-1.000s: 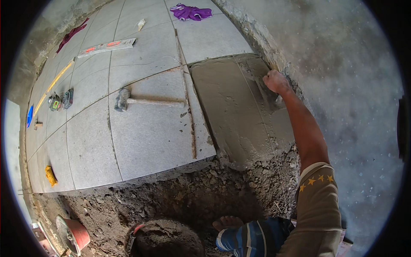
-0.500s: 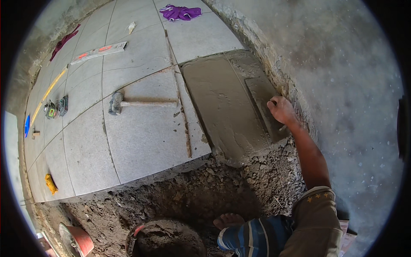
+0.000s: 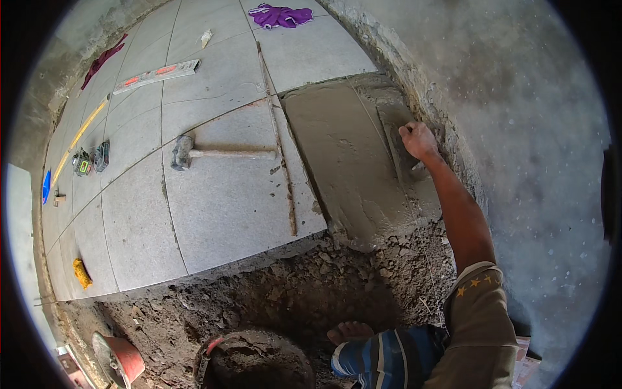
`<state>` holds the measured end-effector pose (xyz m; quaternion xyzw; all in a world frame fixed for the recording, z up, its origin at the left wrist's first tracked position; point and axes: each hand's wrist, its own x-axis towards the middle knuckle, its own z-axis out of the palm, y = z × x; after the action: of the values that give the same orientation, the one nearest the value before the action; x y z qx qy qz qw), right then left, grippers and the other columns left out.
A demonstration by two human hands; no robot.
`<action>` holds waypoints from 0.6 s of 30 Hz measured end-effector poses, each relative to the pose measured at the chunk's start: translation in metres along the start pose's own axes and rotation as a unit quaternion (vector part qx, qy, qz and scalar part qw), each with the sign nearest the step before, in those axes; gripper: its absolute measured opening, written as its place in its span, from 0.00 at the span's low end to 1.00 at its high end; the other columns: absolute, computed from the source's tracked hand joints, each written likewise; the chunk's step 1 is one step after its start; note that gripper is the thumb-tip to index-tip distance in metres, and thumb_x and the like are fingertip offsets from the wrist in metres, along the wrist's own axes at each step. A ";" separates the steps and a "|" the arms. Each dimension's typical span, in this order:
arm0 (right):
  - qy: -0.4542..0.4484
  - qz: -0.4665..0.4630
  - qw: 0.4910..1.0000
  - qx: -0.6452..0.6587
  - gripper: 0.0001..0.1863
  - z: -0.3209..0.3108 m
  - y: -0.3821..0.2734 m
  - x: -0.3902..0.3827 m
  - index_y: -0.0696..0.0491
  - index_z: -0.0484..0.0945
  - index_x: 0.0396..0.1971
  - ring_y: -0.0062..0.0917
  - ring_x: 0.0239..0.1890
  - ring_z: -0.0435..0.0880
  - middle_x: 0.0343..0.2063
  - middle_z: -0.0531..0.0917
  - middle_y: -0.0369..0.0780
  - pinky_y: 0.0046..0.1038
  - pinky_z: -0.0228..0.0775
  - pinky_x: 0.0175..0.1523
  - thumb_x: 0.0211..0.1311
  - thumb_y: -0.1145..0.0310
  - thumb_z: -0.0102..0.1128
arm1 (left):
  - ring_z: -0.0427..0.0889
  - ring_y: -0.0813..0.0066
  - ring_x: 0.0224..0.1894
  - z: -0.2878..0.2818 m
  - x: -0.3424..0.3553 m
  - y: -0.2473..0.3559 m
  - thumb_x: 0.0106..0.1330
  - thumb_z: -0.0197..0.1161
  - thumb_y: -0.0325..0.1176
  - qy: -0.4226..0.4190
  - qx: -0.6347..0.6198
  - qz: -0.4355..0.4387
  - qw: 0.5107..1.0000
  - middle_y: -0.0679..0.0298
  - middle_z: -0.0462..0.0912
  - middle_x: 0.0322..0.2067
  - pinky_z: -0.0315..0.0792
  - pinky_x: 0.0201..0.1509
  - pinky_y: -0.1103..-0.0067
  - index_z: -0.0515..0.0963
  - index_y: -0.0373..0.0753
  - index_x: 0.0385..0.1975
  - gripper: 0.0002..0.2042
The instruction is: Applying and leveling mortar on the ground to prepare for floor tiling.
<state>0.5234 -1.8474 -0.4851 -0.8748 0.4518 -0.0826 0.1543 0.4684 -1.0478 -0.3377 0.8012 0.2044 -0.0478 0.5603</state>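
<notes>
My right hand (image 3: 421, 141) is closed round the handle of a flat rectangular plastering trowel (image 3: 394, 124), partly hidden under the fist. The trowel lies flat on a bed of wet grey mortar (image 3: 340, 146), along its right side near the wall. A thin string (image 3: 367, 109) runs lengthwise over the mortar. My left hand is out of view.
Left of the mortar are pale floor tiles (image 3: 223, 214) bearing a thin stick (image 3: 277, 139), a mallet (image 3: 227, 154), a long level (image 3: 155, 76) and a purple cloth (image 3: 280, 16). A mortar bucket (image 3: 304, 366) stands on the soil (image 3: 311, 279) nearby. The wall (image 3: 538, 162) rises at right.
My right hand has pushed the trowel slightly farther away along the wall side of the mortar. The whole view has shifted a little.
</notes>
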 end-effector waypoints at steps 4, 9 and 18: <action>0.029 -0.007 0.999 -0.023 0.23 0.002 -0.002 -0.017 0.56 0.82 0.45 0.51 0.48 0.82 0.43 0.83 0.55 0.46 0.73 0.55 0.63 0.53 0.53 | 0.58 0.67 0.63 -0.042 0.003 -0.042 0.76 0.50 0.50 -0.056 -0.037 -0.039 0.997 0.60 0.54 0.61 0.61 0.62 0.68 0.64 0.35 0.60 0.25; 0.088 -0.049 0.994 0.031 0.23 -0.016 -0.015 -0.036 0.56 0.81 0.47 0.54 0.50 0.79 0.45 0.83 0.55 0.45 0.72 0.56 0.63 0.53 0.56 | 0.65 0.62 0.67 -0.063 0.003 -0.059 0.76 0.53 0.45 -0.183 0.100 0.197 0.958 0.56 0.63 0.66 0.67 0.68 0.64 0.69 0.32 0.64 0.25; -0.238 0.098 0.838 0.481 0.12 -0.027 -0.090 -0.026 0.53 0.81 0.40 0.11 0.12 0.63 0.15 0.70 0.27 0.20 0.56 0.17 0.68 0.59 0.58 | 0.66 0.64 0.64 -0.059 0.015 -0.053 0.78 0.46 0.48 -0.031 0.084 -0.161 0.983 0.54 0.57 0.69 0.68 0.59 0.68 0.67 0.34 0.67 0.27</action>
<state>0.5693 -1.7823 -0.4292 -0.6342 0.3875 -0.0635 0.6661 0.4533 -0.9746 -0.3670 0.8002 0.3081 -0.1792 0.4823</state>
